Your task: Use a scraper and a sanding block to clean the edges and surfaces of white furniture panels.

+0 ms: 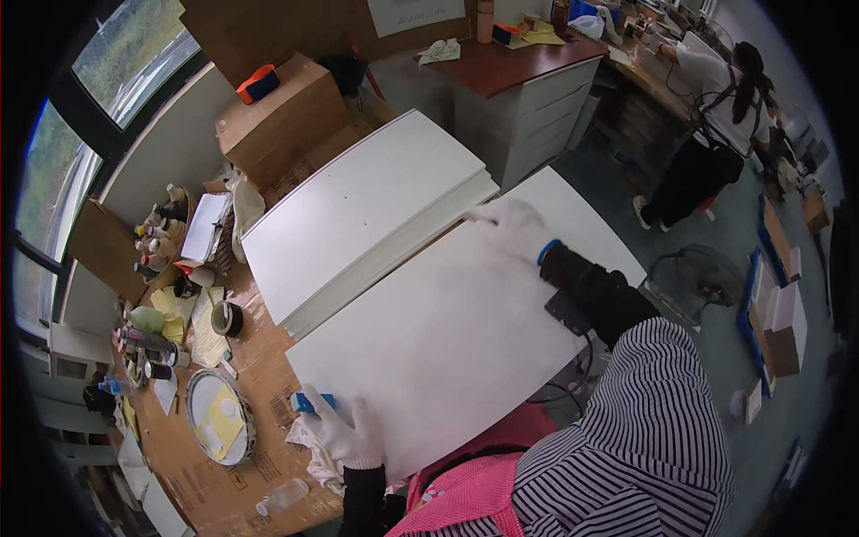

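A large white flat panel (447, 331) lies in front of me, tilted across the work surface. My right hand (514, 228), in a white glove with a blue cuff, rests on its far part, fingers reaching toward the edge; motion blurs it slightly. At the panel's near left edge is my left hand (344, 437), also white-gloved, with its thumb apart from the fingers. Its fingers are on a small blue block (324, 402), partly covered by one of them. Beyond the panel rests a stack of white panels (367, 206), its long side next to my right fingertips.
On the cardboard-covered table (268, 488) are a round tub lid (199, 394), a clear bottle (284, 496), a dark jar (227, 319) and a crumpled cloth (322, 465). A cardboard box (286, 116) stands behind the stack. A co-worker (716, 125) stands at the far right bench.
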Motion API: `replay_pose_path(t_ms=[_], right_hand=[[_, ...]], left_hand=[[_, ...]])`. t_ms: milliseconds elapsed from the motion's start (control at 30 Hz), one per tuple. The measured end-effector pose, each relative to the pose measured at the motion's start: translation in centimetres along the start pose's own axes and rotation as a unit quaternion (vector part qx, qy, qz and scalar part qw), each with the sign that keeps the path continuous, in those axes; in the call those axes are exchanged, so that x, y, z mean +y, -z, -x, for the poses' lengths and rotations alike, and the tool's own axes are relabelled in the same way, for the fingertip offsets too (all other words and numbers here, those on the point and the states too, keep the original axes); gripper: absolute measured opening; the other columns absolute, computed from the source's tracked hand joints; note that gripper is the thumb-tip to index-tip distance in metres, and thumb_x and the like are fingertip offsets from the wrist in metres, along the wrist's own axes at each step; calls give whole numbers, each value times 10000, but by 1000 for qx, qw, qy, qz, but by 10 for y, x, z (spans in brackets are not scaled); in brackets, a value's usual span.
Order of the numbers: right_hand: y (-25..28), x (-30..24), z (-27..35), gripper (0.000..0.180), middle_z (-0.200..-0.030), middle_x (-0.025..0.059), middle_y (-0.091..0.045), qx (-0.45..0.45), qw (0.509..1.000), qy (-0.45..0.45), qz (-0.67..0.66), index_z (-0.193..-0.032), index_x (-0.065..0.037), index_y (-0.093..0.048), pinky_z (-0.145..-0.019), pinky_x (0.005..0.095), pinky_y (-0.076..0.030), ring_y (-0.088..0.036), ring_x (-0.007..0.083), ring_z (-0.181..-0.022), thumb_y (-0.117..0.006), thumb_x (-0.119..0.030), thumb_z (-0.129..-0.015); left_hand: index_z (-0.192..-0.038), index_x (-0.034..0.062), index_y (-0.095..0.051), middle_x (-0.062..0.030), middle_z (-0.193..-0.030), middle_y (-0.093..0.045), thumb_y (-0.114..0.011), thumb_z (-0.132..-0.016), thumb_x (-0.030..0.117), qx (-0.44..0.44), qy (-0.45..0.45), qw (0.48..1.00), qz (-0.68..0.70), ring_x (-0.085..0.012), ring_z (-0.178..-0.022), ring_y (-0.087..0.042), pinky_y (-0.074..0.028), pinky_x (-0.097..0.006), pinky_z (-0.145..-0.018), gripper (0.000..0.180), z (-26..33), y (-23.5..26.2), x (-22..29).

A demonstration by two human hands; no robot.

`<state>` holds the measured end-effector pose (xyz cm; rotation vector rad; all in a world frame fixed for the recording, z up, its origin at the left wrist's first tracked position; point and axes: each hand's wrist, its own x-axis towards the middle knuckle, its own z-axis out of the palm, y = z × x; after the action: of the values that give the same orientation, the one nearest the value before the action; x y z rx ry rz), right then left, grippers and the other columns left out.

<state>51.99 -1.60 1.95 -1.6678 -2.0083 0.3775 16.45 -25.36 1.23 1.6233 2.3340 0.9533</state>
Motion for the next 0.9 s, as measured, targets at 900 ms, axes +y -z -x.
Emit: replay_pose_path(t_ms=[900], right_hand=[[-209, -316, 45, 122, -943, 97, -701, -78, 978, 184, 58, -991, -105, -633, -671, 426, -589, -732, 290, -845, -608, -131, -875]], left_hand=[[-1542, -62, -286, -329, -1494, -366, -482, -1004, 270, 210, 52, 961, 171, -449, -1357, -393, -307, -493, -1139, 661, 7, 4, -24]])
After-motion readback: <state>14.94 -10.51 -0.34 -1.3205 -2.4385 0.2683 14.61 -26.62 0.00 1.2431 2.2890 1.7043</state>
